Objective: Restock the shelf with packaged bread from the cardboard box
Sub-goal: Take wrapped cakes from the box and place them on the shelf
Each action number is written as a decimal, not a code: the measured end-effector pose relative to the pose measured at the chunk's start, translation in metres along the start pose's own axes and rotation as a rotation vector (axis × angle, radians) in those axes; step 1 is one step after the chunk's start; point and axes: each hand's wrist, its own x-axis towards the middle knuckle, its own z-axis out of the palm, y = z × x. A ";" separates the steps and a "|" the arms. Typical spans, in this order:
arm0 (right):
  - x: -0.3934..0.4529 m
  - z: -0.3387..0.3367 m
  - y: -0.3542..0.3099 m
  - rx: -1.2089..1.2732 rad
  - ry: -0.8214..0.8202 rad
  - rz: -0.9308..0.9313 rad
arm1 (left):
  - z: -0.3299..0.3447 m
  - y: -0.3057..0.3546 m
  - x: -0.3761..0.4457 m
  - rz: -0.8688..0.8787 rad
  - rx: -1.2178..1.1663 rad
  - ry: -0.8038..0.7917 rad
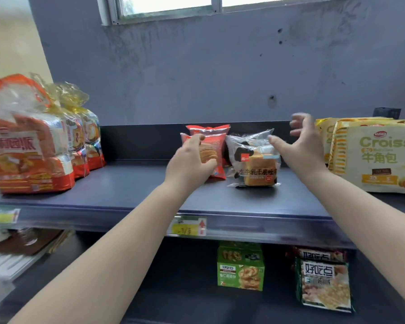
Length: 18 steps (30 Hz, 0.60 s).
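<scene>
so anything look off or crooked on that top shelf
Nothing damaged or spilled. The clear toast pack by the right hand sits slightly askew. The left hand grips the front red pack, so that row isn't settled yet.

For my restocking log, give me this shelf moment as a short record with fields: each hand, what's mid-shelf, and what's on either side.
left hand: left hand grips the front red bread packet
right hand: right hand open, fingers spread, beside the clear toast packet
mid-shelf: two red packets one behind the other, toast packet to their right
shelf left: large orange bread bags
shelf right: croissant packs
cardboard box: not in view
</scene>
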 end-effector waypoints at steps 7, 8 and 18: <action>-0.077 0.082 -0.125 -0.288 -0.197 -0.696 | -0.118 -0.071 -0.061 0.232 0.702 0.113; -0.094 0.102 -0.141 -0.307 -0.247 -0.764 | -0.137 -0.088 -0.076 0.220 0.799 0.109; -0.297 0.271 -0.270 -0.141 -0.708 -1.050 | -0.297 -0.248 -0.289 -0.267 1.128 -0.121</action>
